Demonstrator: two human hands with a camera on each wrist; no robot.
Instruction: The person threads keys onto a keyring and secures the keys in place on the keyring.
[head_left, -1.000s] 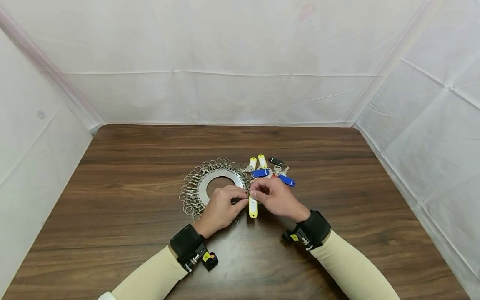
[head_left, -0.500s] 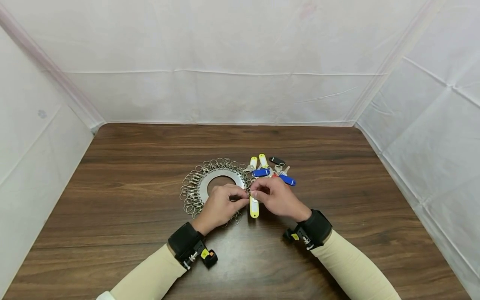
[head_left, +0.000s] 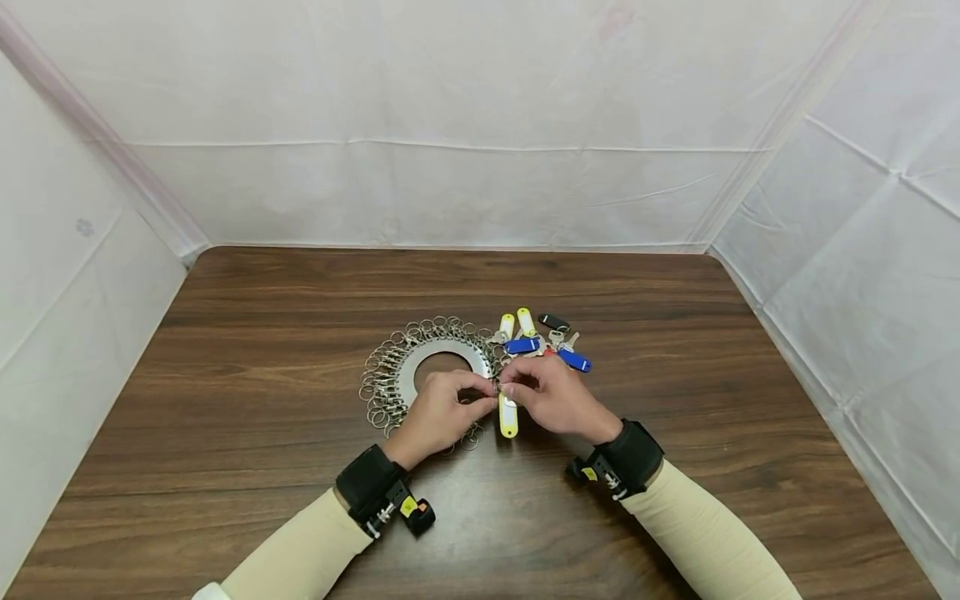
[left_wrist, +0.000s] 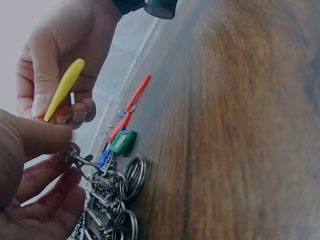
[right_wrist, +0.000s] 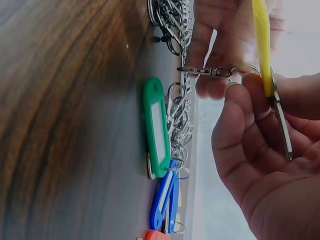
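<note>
Both hands meet at the right side of a flat metal key holder (head_left: 405,379), ringed with many swivel clips and split rings. My left hand (head_left: 442,408) pinches the split ring of one clip (right_wrist: 215,72) between thumb and index finger; the ring is mostly hidden by fingertips. My right hand (head_left: 558,396) pinches a yellow key tag (head_left: 508,417) at its upper end, and the tag points toward the person. Beside that tag, a key (right_wrist: 284,132) lies within the right hand's curled fingers. The two hands' fingertips are right beside each other.
Past the right hand lie blue tags (head_left: 575,360), yellow tags (head_left: 527,322) and a black tag (head_left: 554,321), some with keys. A green tag (right_wrist: 157,130) hangs by the holder, near a red one (right_wrist: 157,235). White sheeting (head_left: 450,200) encloses the wooden table (head_left: 300,333).
The hands stay at nearly the same spot, with only small shifts of the fingertips. The yellow tag keeps its place between them.
</note>
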